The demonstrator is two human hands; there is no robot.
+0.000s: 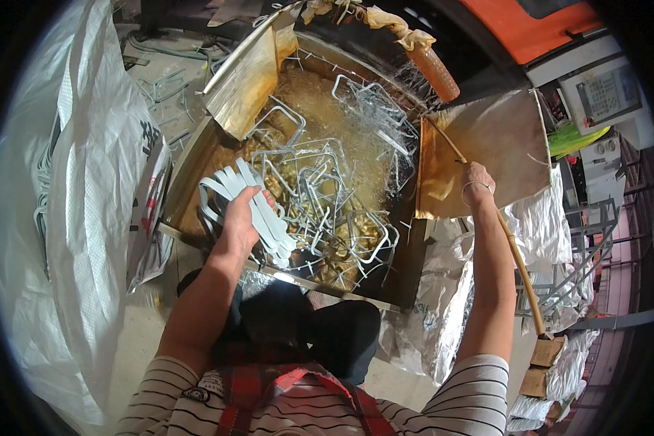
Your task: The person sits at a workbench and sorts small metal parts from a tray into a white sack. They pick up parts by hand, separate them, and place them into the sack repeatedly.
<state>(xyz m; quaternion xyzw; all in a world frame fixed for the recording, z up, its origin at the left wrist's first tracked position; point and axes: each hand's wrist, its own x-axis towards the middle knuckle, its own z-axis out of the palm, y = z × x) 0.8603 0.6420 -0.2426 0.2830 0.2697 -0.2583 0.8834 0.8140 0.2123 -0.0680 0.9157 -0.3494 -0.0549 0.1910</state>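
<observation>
My left hand (242, 218) is closed around a bundle of flat, pale grey bent handles (267, 218) at the near left of a water-filled tank (218, 235). In my right hand (477, 182), beyond the tank's right side, is a long bamboo stick (518, 259) that slants from upper left to lower right. Its far end reaches the tank's right rim. Many bent grey frames and sprue pieces (316, 201) lie tangled in the brownish water. More such frames (370, 103) sit at the far right of the tank, where water splashes over them.
A stained sheet flap (250, 82) rises at the tank's left and another stained sheet (485, 147) at its right. An orange perforated pipe (433, 71) hangs above the far side. White woven sacks (92, 191) stand left. Wrapped sacks (447, 294) and cardboard boxes (547, 351) lie right.
</observation>
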